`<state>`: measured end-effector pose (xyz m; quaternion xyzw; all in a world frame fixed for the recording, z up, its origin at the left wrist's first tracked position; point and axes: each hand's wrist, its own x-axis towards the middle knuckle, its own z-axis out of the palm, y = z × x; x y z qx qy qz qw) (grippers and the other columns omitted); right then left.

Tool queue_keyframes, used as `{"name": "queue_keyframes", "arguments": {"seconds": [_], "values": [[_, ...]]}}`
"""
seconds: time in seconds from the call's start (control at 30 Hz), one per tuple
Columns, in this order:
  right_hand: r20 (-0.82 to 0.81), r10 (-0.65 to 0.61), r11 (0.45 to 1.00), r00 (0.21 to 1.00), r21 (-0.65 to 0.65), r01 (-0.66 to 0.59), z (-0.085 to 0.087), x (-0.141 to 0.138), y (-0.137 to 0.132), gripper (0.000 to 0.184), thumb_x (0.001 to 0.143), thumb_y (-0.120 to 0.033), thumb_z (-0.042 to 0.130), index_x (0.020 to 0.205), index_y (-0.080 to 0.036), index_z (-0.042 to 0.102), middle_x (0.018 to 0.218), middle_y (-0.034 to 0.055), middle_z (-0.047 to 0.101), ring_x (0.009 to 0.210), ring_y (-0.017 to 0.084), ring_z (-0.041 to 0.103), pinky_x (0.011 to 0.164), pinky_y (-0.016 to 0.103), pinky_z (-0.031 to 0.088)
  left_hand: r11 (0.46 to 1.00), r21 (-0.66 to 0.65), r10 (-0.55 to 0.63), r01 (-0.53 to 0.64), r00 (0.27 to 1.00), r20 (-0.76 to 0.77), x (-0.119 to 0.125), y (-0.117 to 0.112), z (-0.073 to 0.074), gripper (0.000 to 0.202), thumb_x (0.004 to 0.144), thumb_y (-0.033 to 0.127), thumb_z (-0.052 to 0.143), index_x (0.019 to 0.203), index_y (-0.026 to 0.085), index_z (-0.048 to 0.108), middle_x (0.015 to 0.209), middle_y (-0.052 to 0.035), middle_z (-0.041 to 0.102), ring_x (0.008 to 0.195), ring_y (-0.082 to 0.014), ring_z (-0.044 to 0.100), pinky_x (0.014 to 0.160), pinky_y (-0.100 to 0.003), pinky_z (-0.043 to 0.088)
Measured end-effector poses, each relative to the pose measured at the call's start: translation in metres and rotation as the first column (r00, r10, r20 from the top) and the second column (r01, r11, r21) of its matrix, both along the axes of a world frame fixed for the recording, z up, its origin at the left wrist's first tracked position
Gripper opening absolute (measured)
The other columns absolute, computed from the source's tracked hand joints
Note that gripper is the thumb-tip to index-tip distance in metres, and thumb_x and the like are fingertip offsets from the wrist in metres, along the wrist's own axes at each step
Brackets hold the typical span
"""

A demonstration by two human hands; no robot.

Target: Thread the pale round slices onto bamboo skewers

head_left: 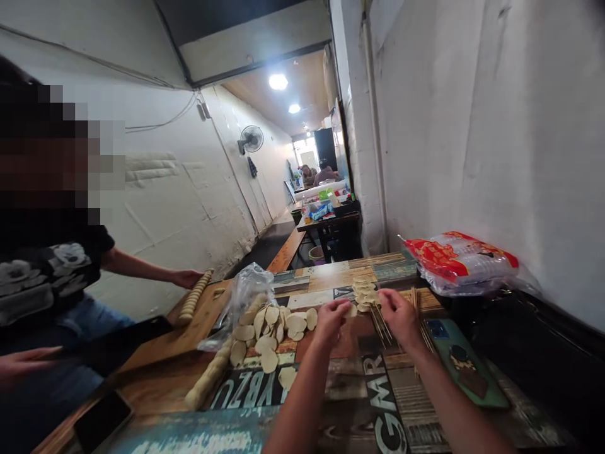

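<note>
My left hand (331, 318) is closed in a pinch on a pale round slice (350, 310) held just above the table. My right hand (399, 315) is closed round several thin wooden skewers (382, 325) that point down toward me. The two hands nearly meet over the patterned tabletop (378, 391). Left of my left hand lies a heap of pale slices (274, 328) spilling from a clear plastic bag (241, 302). Behind my hands sits a small stack of skewered slices (365, 291).
A co-worker on the left rests a hand (186, 277) on a ridged dough log (193, 296) on a wooden board (189, 328). Another log (208, 378) lies near me. A phone (101, 419) lies front left, another phone (466, 369) right, a red-printed bag (458, 258) by the wall.
</note>
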<state>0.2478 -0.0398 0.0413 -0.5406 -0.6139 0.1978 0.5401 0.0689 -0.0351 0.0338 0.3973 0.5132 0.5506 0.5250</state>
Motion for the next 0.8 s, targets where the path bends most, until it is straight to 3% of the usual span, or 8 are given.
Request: {"name": "queue_keyframes", "arguments": {"seconds": [0.07,0.13,0.23,0.4,0.53,0.63,0.8], "values": [[0.003,0.242,0.97,0.97,-0.037,-0.242,-0.005,-0.02,-0.01,0.032,0.087,-0.039,0.046,0.089,-0.017,0.07,0.083,0.0081,0.075,0.073,0.02,0.068,0.066,0.027,0.051,0.993,-0.048,0.113,-0.105,0.969,0.218,-0.022,0.008,-0.004,0.035,0.057,0.032,0.084,0.083,0.012,0.072,0.071,-0.0029,0.067,0.057,-0.0087,0.054,0.051,-0.019,0.038],[0.03,0.429,0.9,0.903,-0.101,-0.424,-0.009,-0.037,-0.021,0.029,0.086,-0.034,0.048,0.091,-0.017,0.071,0.086,0.0074,0.076,0.077,0.02,0.07,0.068,0.027,0.052,0.984,-0.051,0.177,-0.17,0.911,0.372,-0.038,0.013,-0.01,0.031,0.056,0.026,0.086,0.08,0.013,0.07,0.071,-0.0027,0.067,0.059,-0.0096,0.057,0.053,-0.02,0.042],[0.102,0.557,0.827,0.824,-0.165,-0.538,-0.013,-0.054,-0.036,0.03,0.086,-0.027,0.046,0.093,-0.017,0.073,0.085,0.006,0.076,0.075,0.019,0.069,0.067,0.026,0.052,0.976,-0.049,0.21,-0.214,0.845,0.491,-0.051,0.017,-0.018,0.028,0.06,0.017,0.083,0.083,0.013,0.068,0.073,-0.0034,0.068,0.061,-0.0111,0.06,0.058,-0.023,0.047],[0.179,0.543,0.837,0.82,-0.196,-0.511,-0.018,-0.06,-0.042,0.035,0.088,-0.028,0.043,0.097,-0.016,0.074,0.087,0.0081,0.077,0.074,0.02,0.069,0.069,0.029,0.052,0.972,-0.003,0.206,-0.235,0.845,0.494,-0.063,0.021,-0.027,0.035,0.061,0.011,0.078,0.093,0.014,0.063,0.075,-0.0043,0.068,0.063,-0.0122,0.062,0.063,-0.026,0.051],[0.2,0.498,0.86,0.844,-0.24,-0.45,-0.019,-0.059,-0.038,0.038,0.087,-0.03,0.042,0.098,-0.016,0.075,0.093,0.01,0.077,0.08,0.024,0.071,0.071,0.031,0.053,0.951,0.055,0.265,-0.305,0.893,0.364,-0.067,0.024,-0.03,0.037,0.058,0.023,0.08,0.087,0.014,0.058,0.071,-0.0021,0.065,0.06,-0.0129,0.061,0.059,-0.026,0.049],[0.185,0.486,0.862,0.854,-0.26,-0.435,-0.019,-0.059,-0.037,0.038,0.086,-0.03,0.043,0.098,-0.015,0.076,0.098,0.0111,0.077,0.086,0.025,0.072,0.074,0.033,0.054,0.952,0.091,0.249,-0.291,0.914,0.321,-0.069,0.024,-0.03,0.042,0.055,0.032,0.082,0.084,0.014,0.058,0.072,-0.002,0.064,0.061,-0.0126,0.06,0.059,-0.026,0.048],[0.18,0.488,0.86,0.854,-0.267,-0.435,-0.017,-0.059,-0.038,0.039,0.086,-0.029,0.042,0.097,-0.016,0.076,0.097,0.011,0.077,0.085,0.025,0.072,0.075,0.033,0.054,0.933,0.081,0.305,-0.35,0.891,0.336,-0.068,0.022,-0.025,0.049,0.049,0.036,0.085,0.086,0.014,0.062,0.075,-0.0022,0.065,0.063,-0.012,0.061,0.059,-0.024,0.046]]}}
